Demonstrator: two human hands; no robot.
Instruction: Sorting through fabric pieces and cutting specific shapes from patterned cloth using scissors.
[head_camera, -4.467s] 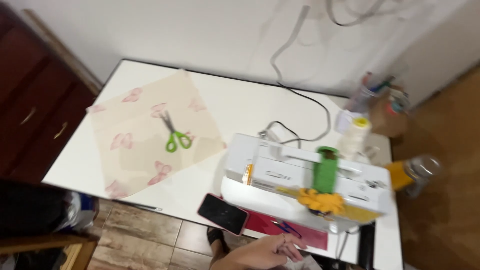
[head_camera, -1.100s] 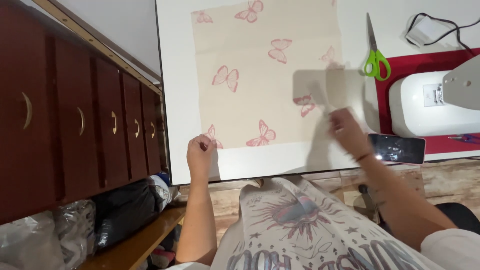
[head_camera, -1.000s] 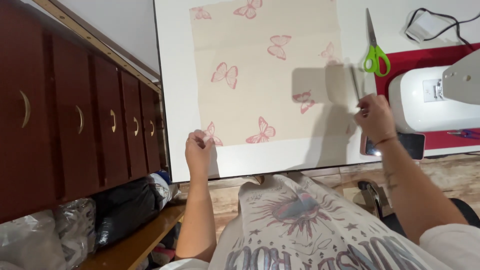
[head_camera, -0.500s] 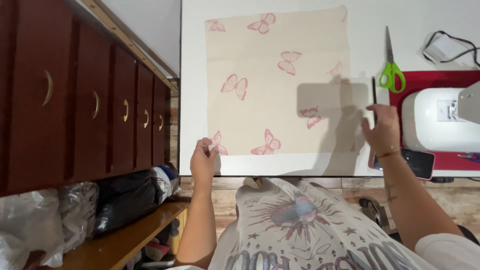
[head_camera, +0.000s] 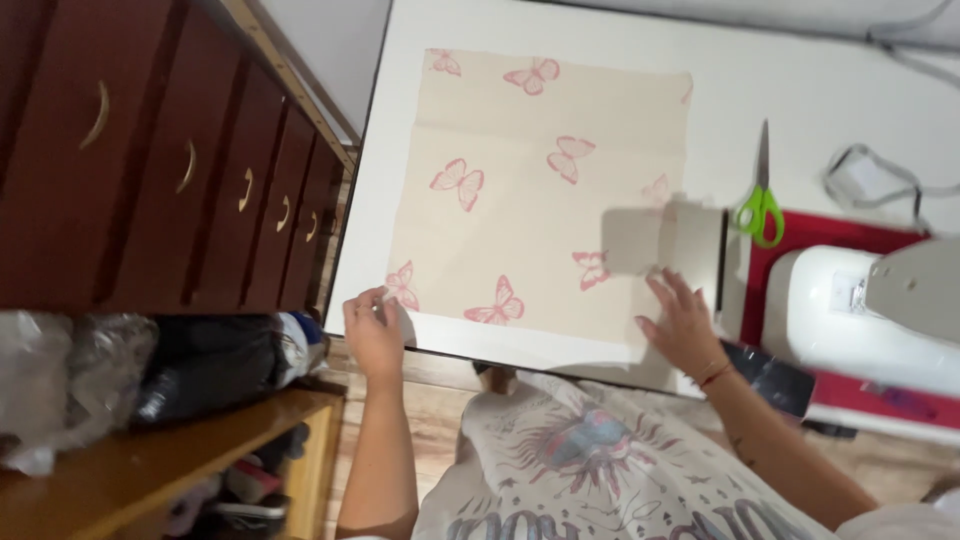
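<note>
A square of cream fabric (head_camera: 540, 190) with pink butterflies lies flat on the white table (head_camera: 800, 80). My left hand (head_camera: 372, 330) pinches the fabric's near left corner at the table's front edge. My right hand (head_camera: 682, 322) rests flat, fingers spread, on the fabric's near right corner. Green-handled scissors (head_camera: 760, 200) lie just right of the fabric, blades pointing away from me.
A white sewing machine (head_camera: 870, 310) stands on a red mat (head_camera: 840, 230) at the right, with a dark phone (head_camera: 770, 375) by my right wrist. A cable (head_camera: 870, 180) lies behind it. A dark wooden chest of drawers (head_camera: 150, 170) stands left of the table.
My right hand has moved left from beside the phone onto the fabric's near right corner. My left hand keeps hold of the near left corner. The view shifted slightly.
</note>
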